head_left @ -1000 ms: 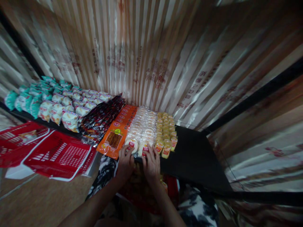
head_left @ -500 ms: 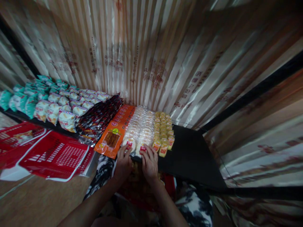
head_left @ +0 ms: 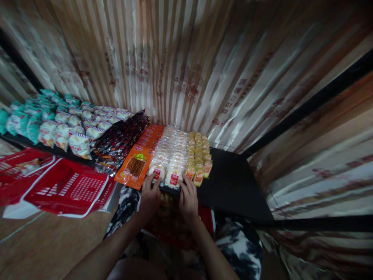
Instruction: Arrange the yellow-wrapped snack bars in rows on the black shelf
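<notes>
Two rows of round, pale snack packets (head_left: 175,175) in clear wrappers with red labels stand on the black shelf. My left hand (head_left: 150,196) is at the front of the left row, its fingers stretched out and touching the lowest packet. Beside the front packet of the right row is my right hand (head_left: 189,198), fingers extended near the packet's right edge. Neither hand grips anything visible. Small yellow packets (head_left: 199,177) stand in rows just right of the white ones. An orange packet (head_left: 136,163) with a picture of brown sticks leans at their left.
Dark shiny packets (head_left: 118,142), white bags (head_left: 79,144) and teal bags (head_left: 20,122) line the shelf leftward. The black shelf (head_left: 233,182) extends right. Red printed bags (head_left: 70,186) lie at lower left. Striped printed sheeting (head_left: 186,70) hangs behind.
My right hand has shifted off the right row's front packet to its right edge, uncovering the red label. My left hand remains at the left row. The view has moved slightly.
</notes>
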Motion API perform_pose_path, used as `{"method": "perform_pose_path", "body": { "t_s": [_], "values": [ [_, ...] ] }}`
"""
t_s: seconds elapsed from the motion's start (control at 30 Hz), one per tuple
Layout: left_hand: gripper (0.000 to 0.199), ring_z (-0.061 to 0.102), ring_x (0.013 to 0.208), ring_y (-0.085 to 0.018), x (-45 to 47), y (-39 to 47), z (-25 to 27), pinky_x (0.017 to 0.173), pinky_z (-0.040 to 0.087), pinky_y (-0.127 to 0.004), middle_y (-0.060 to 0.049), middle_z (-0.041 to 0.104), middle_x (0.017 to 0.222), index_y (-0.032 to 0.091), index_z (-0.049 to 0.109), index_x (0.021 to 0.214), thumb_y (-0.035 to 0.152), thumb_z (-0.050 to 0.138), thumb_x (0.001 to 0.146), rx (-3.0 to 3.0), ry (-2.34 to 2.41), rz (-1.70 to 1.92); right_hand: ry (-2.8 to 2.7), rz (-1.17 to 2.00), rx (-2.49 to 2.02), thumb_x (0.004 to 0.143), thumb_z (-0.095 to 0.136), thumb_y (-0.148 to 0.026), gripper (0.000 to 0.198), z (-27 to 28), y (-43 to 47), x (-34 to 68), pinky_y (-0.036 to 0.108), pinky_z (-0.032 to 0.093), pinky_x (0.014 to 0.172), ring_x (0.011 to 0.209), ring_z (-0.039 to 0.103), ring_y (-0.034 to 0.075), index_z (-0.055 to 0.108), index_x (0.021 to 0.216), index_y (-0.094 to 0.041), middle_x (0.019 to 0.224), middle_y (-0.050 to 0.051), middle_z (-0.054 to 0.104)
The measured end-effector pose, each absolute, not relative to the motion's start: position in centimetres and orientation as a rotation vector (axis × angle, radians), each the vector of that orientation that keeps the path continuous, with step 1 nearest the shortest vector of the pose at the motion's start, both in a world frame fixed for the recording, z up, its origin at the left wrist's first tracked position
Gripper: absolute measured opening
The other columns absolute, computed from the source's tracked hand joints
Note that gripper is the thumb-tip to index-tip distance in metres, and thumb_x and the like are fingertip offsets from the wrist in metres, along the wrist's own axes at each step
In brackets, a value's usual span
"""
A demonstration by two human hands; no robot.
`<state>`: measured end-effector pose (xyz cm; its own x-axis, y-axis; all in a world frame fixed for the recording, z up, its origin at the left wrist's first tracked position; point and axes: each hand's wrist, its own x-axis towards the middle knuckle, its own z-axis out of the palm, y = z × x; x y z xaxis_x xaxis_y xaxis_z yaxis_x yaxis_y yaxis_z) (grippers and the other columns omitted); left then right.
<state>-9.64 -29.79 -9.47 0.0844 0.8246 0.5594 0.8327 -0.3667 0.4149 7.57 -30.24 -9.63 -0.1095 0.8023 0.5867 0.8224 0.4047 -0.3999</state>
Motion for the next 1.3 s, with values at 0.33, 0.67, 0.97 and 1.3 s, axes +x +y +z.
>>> {"method": "perform_pose_path", "body": {
  "t_s": [0.33, 0.67, 0.97, 1.3],
  "values": [
    [0.042, 0.030, 0.132, -0.026, -6.2, -29.5, -7.7, 0.104, 0.036, -0.048, -0.010, 0.044, 0.137, 0.018, 0.050, 0.126, 0.014, 0.035, 0.087, -2.500, -1.466, -1.046, -1.722, -0.240, -1.508, 0.089, 0.033, -0.014, 0.041, -9.1, -29.7, 9.0, 0.050, 0.033, 0.102, 0.133, 0.028, 0.025, 0.049, 0.125, -0.021, 0.141, 0.010, 0.039],
    [0.050, 0.020, 0.137, -0.027, -3.2, -27.5, -8.2, 0.111, 0.024, -0.049, -0.005, 0.034, 0.146, 0.017, 0.036, 0.136, 0.018, 0.041, 0.087, -2.551, -1.459, -0.818, -1.727, -0.218, -1.594, 0.092, 0.036, -0.027, 0.043, -8.8, -28.5, 12.5, 0.051, 0.031, 0.103, 0.134, 0.023, 0.026, 0.040, 0.133, -0.019, 0.145, 0.013, 0.032],
    [0.052, 0.016, 0.138, -0.027, -3.7, -27.4, -7.6, 0.109, 0.022, -0.052, -0.008, 0.026, 0.149, 0.022, 0.029, 0.140, 0.026, 0.042, 0.089, -2.445, -1.473, -0.762, -1.612, -0.214, -1.580, 0.091, 0.036, -0.035, 0.051, -10.1, -28.0, 12.7, 0.055, 0.032, 0.100, 0.133, 0.021, 0.030, 0.029, 0.140, -0.022, 0.149, 0.013, 0.020],
    [0.052, 0.015, 0.139, -0.028, -3.8, -26.9, -8.2, 0.108, 0.024, -0.052, -0.011, 0.023, 0.149, 0.019, 0.028, 0.140, 0.029, 0.040, 0.091, -2.411, -1.429, -0.715, -1.608, -0.188, -1.583, 0.090, 0.038, -0.037, 0.056, -10.3, -27.9, 12.4, 0.053, 0.032, 0.102, 0.133, 0.021, 0.029, 0.025, 0.142, -0.020, 0.147, 0.015, 0.023]
  ]
}}
